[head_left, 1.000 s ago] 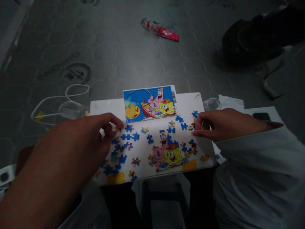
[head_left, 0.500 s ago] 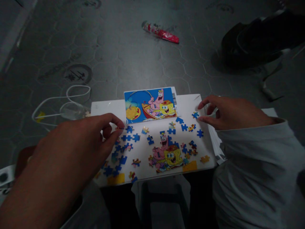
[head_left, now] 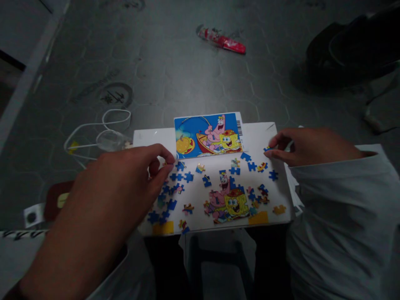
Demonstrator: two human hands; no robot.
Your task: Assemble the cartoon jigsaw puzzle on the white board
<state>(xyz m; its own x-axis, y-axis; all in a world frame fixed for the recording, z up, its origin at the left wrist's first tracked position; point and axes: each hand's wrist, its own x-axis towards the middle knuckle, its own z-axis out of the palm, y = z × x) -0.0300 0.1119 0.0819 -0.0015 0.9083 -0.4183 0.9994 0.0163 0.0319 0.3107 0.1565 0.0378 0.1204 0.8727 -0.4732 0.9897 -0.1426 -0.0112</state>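
Note:
A white board (head_left: 150,139) lies on my lap with a cartoon reference picture (head_left: 208,135) at its far edge. A joined cluster of puzzle pieces (head_left: 229,202) sits near the front middle. Loose blue pieces (head_left: 179,177) are scattered on the left half. My left hand (head_left: 125,179) hovers over the board's left side, thumb and forefinger pinched on a small, mostly hidden piece (head_left: 164,164). My right hand (head_left: 308,146) rests at the board's far right corner. Its thumb and forefinger close on a blue piece (head_left: 267,149).
On the grey hexagon-tiled floor lie a white looped cable (head_left: 93,125), a clear plastic item (head_left: 109,141), a red wrapper (head_left: 223,40) and a black bag (head_left: 350,50). A dark red object (head_left: 53,200) sits at the left. My white sleeve (head_left: 337,200) fills the right.
My right hand has moved from the pieces near the board's right middle to the far right corner and closed on a blue piece. The view has shifted a little left; the left hand holds its pinch.

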